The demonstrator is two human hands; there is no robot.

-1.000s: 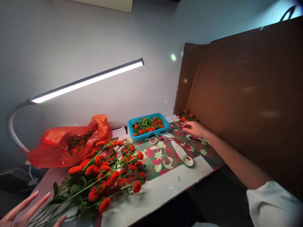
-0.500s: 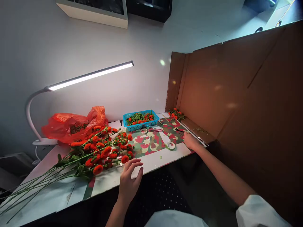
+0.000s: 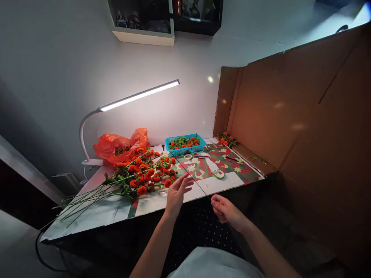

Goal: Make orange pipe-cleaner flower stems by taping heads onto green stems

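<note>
A long, thin dark stem wire [image 3: 199, 187] slants up and away over the table edge. Its near end is pinched in the closed fingers of my right hand [image 3: 227, 210]. My left hand [image 3: 176, 195] has its fingers apart and lies close beside the wire; whether it touches the wire I cannot tell. Left of that hand lies a bunch of orange-red flowers with long green stems [image 3: 147, 174]. A roll of pale green tape [image 3: 218, 174] rests on the table beyond my right hand.
Behind are a blue basket of flower pieces [image 3: 185, 150], another tape roll [image 3: 188, 156] and a dark slim tool [image 3: 232, 158]. An orange plastic bag [image 3: 107, 144] and a lit lamp [image 3: 142, 94] stand at left. A cardboard wall [image 3: 269, 112] bounds the right side.
My right hand has come back from the table's right side and now holds the wire near the front edge. My left hand has risen towards the wire. The view has shifted left.
</note>
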